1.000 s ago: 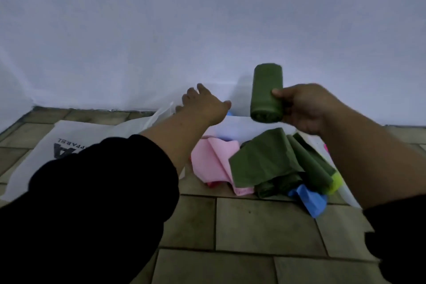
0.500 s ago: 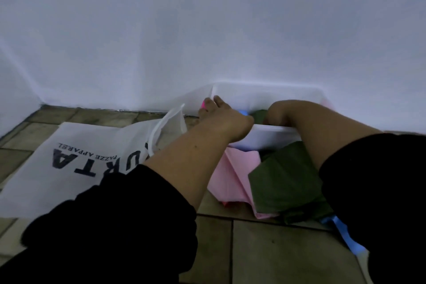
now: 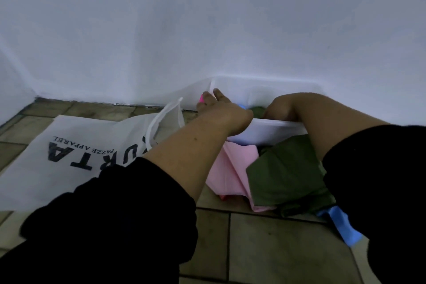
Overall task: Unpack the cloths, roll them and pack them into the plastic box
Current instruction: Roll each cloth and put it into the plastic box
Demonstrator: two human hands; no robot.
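head | step: likely packing into plastic box point(image 3: 272, 132), 12 o'clock | left hand point(image 3: 222, 112) fingers spread | right hand point(image 3: 280, 107) fingers hidden, cannot tell | next: roll green cloth point(image 3: 283, 173), 5 o'clock

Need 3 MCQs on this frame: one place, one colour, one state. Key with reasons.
1. Where does the white fabric bag with black lettering lie?
A. On the tiled floor, left of the white plastic box
B. Inside the box
C. Over an arm

2. What colour is the loose cloth between the pink cloth and the blue cloth?
A. Yellow
B. Dark green
C. White

3. What is the right hand doing?
A. Resting flat on the floor
B. Raised above the box
C. Reaching down into the box

Key: 1 A, it lies flat on tiles beside the box; 2 B, dark green fabric overlaps the pink; 3 C, its wrist bends over the near rim.
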